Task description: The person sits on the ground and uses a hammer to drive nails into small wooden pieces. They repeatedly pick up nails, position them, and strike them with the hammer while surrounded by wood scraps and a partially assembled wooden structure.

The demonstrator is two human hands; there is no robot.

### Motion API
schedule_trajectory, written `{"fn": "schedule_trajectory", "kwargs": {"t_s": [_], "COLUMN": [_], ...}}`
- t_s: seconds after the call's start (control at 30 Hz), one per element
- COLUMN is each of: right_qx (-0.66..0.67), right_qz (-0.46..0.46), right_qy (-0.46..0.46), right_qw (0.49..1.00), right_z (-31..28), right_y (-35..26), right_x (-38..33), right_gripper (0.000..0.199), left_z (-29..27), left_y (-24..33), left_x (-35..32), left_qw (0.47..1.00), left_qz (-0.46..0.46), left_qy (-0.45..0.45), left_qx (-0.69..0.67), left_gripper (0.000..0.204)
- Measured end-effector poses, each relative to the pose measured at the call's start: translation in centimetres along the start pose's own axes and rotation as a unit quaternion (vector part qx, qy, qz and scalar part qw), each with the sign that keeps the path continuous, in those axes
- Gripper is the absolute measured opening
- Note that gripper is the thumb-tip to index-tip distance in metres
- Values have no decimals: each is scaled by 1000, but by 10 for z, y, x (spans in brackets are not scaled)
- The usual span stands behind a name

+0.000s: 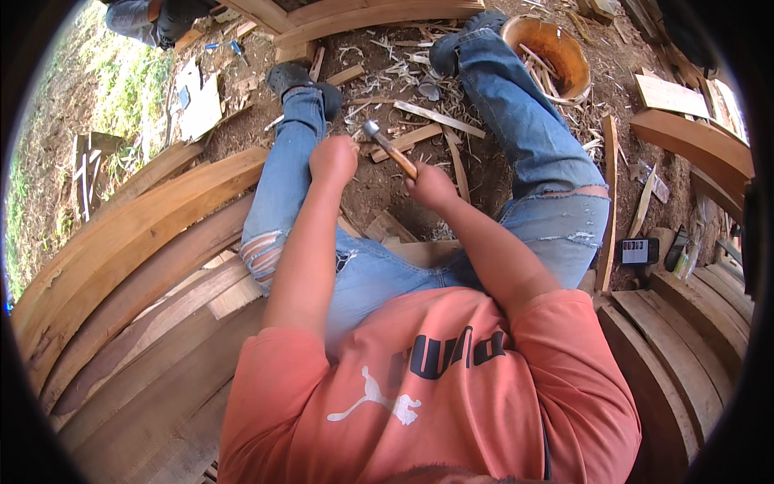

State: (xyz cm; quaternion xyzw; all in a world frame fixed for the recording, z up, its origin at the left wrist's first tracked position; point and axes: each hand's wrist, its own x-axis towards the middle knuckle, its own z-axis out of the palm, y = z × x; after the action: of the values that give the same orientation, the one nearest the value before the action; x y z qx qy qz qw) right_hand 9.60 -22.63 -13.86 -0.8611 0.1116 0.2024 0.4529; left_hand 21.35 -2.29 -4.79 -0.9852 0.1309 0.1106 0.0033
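Observation:
My right hand [432, 187] is wrapped round the wooden handle of a hammer [393, 152]. The metal head points up and to the left, close beside my left hand [334, 161]. That hand is closed in front of my left shin, thumb side toward the hammer. Whatever its fingers pinch is too small to make out. Below the hammer head, a short piece of wood [407, 143] lies on the dirt among shavings. A long pale strip of wood [439, 118] rests just beyond.
An orange-brown bucket [564, 56] holding wood scraps stands by my right foot. Curved boards [161, 210] are stacked at my left, more planks [669, 363] at my right. A phone [639, 251] lies at right. A wooden frame [355, 24] is ahead; another person's leg [133, 20] shows far left.

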Motion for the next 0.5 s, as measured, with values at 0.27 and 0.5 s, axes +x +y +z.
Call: {"fn": "schedule_trajectory", "kwargs": {"t_s": [0.27, 0.5], "right_qx": [18, -61], "right_qz": [-85, 40], "right_qy": [65, -1], "right_qw": [994, 997], "right_z": [-16, 17], "right_y": [-28, 37], "right_x": [-10, 12], "right_gripper": [25, 33], "left_z": [7, -11], "left_y": [-7, 4], "left_x": [5, 9], "left_qw": [1000, 1000], "left_qz": [-4, 5], "left_qy": [5, -15], "left_qx": [18, 16], "left_gripper": [22, 21]}}
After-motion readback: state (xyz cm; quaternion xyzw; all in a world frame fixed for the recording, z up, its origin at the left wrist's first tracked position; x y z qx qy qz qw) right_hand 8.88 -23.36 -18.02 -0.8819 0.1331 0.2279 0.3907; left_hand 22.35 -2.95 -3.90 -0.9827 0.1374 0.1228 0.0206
